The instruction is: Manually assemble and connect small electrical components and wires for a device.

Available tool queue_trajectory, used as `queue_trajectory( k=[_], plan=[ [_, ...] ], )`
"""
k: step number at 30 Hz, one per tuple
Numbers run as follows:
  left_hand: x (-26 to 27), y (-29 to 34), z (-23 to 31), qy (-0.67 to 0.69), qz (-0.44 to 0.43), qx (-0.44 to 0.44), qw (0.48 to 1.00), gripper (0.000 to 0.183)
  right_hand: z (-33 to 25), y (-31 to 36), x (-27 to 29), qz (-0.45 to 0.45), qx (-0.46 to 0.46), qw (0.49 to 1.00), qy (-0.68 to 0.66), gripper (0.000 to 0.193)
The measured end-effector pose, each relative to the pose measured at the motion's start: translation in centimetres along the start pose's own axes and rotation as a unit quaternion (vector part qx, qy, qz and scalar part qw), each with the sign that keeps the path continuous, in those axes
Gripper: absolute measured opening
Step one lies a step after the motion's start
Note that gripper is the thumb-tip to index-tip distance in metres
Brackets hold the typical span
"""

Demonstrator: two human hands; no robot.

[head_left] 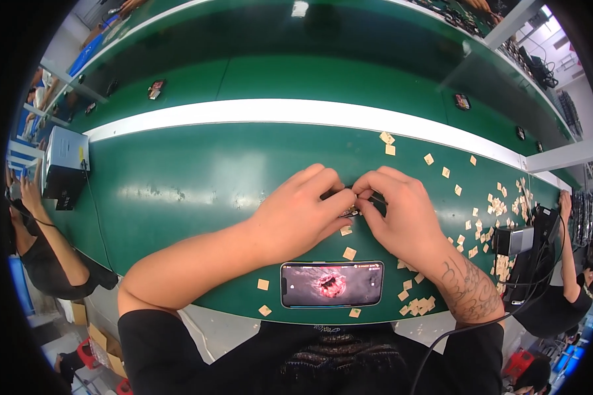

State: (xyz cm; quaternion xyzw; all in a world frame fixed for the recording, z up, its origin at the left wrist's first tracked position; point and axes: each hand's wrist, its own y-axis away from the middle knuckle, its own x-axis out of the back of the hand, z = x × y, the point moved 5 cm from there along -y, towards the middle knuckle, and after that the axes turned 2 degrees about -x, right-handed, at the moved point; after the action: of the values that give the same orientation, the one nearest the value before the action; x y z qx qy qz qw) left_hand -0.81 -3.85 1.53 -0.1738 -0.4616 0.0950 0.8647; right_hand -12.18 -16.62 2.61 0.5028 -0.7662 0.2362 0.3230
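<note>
Green bench (178, 158) spanning the frame: at far left, a grey-and-black box (64, 164); at centre, the left hand (296, 207), fingers pinched on a small, mostly hidden part (352, 212); lower centre, a lit phone (331, 284); then the right hand (405, 210), fingers closed on that part; at right, scattered tan squares (429, 159).

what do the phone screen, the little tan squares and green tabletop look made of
Phone screen: flat, lit display, probably glossy glass. Tan squares: maybe matt paper or card; flat, pale, shineless. Green tabletop: semi-gloss, blurred reflections; perhaps plastic or rubber sheeting.
</note>
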Motion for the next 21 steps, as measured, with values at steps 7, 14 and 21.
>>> queue_trajectory(
  k=[7,14,21],
  plan=[
    [0.0,-0.1,0.2,-0.037,-0.008,-0.019,0.999,0.033,1.4,-0.2,2.0,0.055,0.021,0.996,-0.073,0.019],
    [0.1,-0.3,0.1,-0.008,-0.012,-0.004,1.000,0.037,1.7,-0.3,0.8,-0.019,0.024,0.998,-0.054,0.016],
    [0.2,-0.5,0.4,-0.014,-0.034,-0.006,0.999,0.033,2.1,-0.2,0.4,-0.027,-0.005,0.996,-0.084,0.016]
  ],
)
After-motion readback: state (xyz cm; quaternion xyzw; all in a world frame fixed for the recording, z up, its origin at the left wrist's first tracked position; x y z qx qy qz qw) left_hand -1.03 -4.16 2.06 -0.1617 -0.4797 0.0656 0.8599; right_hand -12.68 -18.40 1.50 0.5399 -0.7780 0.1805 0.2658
